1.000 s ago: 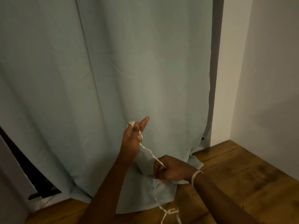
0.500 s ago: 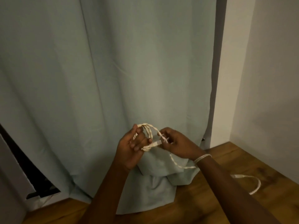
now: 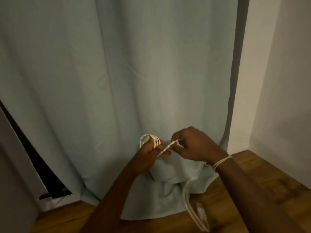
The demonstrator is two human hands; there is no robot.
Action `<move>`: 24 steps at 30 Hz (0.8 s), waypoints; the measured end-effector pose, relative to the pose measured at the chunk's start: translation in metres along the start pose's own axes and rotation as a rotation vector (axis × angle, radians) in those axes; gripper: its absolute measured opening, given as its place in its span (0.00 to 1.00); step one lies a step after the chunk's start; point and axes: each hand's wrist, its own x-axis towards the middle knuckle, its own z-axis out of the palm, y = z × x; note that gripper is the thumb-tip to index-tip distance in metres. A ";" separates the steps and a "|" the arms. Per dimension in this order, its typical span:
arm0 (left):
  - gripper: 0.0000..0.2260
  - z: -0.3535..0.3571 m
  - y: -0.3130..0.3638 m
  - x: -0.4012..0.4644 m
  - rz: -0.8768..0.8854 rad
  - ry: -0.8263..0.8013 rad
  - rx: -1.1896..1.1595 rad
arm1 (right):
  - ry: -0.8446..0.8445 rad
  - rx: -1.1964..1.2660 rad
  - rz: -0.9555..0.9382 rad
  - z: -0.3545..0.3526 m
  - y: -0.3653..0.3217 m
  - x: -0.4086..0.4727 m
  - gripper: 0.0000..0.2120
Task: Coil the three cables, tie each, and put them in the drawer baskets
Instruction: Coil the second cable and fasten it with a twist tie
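A thin white cable runs between my two hands, low in the head view in front of a curtain. My left hand has several loops of it wound over its fingers, with the coil showing above the knuckles. My right hand pinches the free strand just to the right, a short taut length joining the hands. The cable's slack tail hangs blurred below my right forearm down to the floor. A pale band circles my right wrist. No drawer or baskets are in view.
A pale green curtain fills the background and bunches on the wooden floor. A white wall stands at the right. At the lower left, a grey panel borders a dark gap.
My right hand came up from below, laid another turn of cable over my left hand's fingers, and now holds the strand close beside it. The slack tail swung to below my right forearm.
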 end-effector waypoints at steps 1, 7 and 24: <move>0.11 0.001 0.005 -0.006 -0.041 -0.099 -0.074 | 0.026 0.100 -0.023 -0.008 0.004 0.005 0.04; 0.21 -0.005 0.036 -0.014 -0.240 -0.378 -0.960 | 0.142 0.632 0.083 0.007 0.022 0.017 0.10; 0.07 -0.011 -0.013 -0.014 -0.184 0.053 -0.107 | -0.179 -0.008 -0.017 0.011 -0.023 -0.008 0.07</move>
